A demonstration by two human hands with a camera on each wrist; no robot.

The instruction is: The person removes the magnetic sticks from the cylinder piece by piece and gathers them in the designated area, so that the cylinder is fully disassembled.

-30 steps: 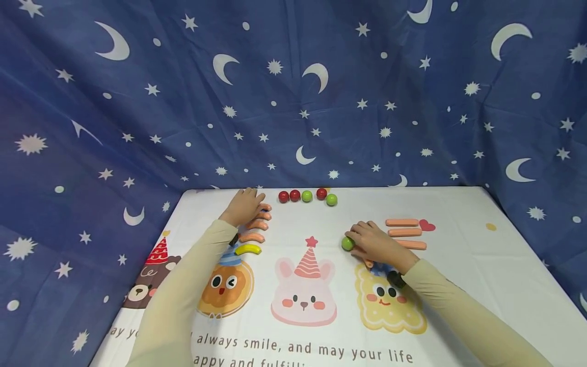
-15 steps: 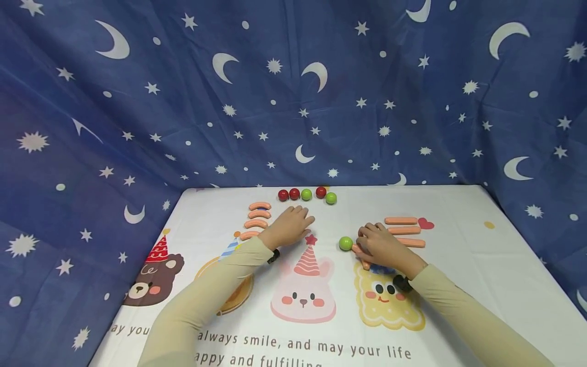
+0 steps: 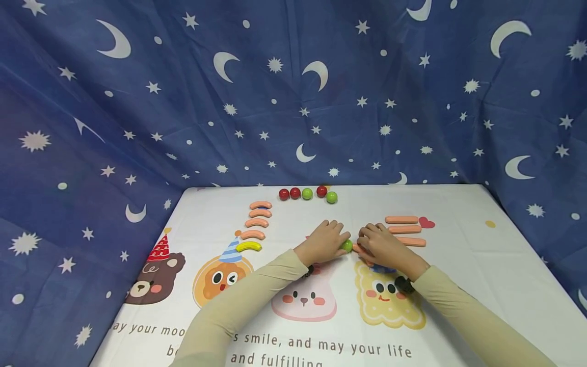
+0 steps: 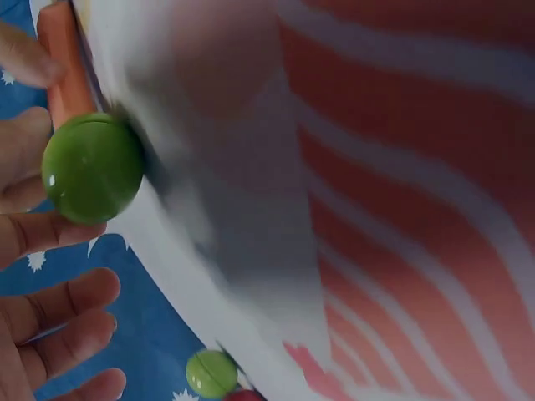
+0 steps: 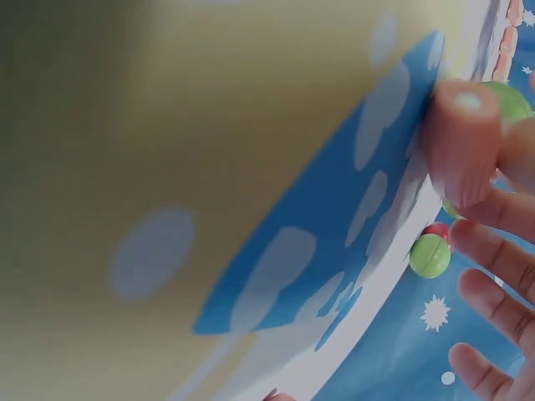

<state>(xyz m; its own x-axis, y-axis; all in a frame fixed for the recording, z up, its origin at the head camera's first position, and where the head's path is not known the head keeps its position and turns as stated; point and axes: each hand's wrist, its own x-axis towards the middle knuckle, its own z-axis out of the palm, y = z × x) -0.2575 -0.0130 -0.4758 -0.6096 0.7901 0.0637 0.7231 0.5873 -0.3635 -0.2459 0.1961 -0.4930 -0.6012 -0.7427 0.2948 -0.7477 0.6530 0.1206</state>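
My left hand (image 3: 323, 242) has its thumb and index finger on either side of a green ball (image 4: 94, 167), its other fingers spread. Beside it, my right hand (image 3: 382, 248) pinches a toy sausage (image 5: 461, 146) between thumb and index finger, its remaining fingers extended. In the left wrist view the sausage (image 4: 68, 79) lies end-on against or very close to the ball; whether they touch I cannot tell. Much of the sausage is hidden under my right hand in the head view.
Several curved sausages (image 3: 257, 223) and a yellow banana-shaped piece (image 3: 249, 246) form a column on the left. Straight sausages (image 3: 404, 230) lie right of my right hand. Red balls (image 3: 295, 193) and green balls (image 3: 332, 197) line the far edge of the printed cloth (image 3: 458, 265).
My left hand has left the column of curved sausages and moved right to the green ball. My right hand has shifted slightly right, away from that ball.
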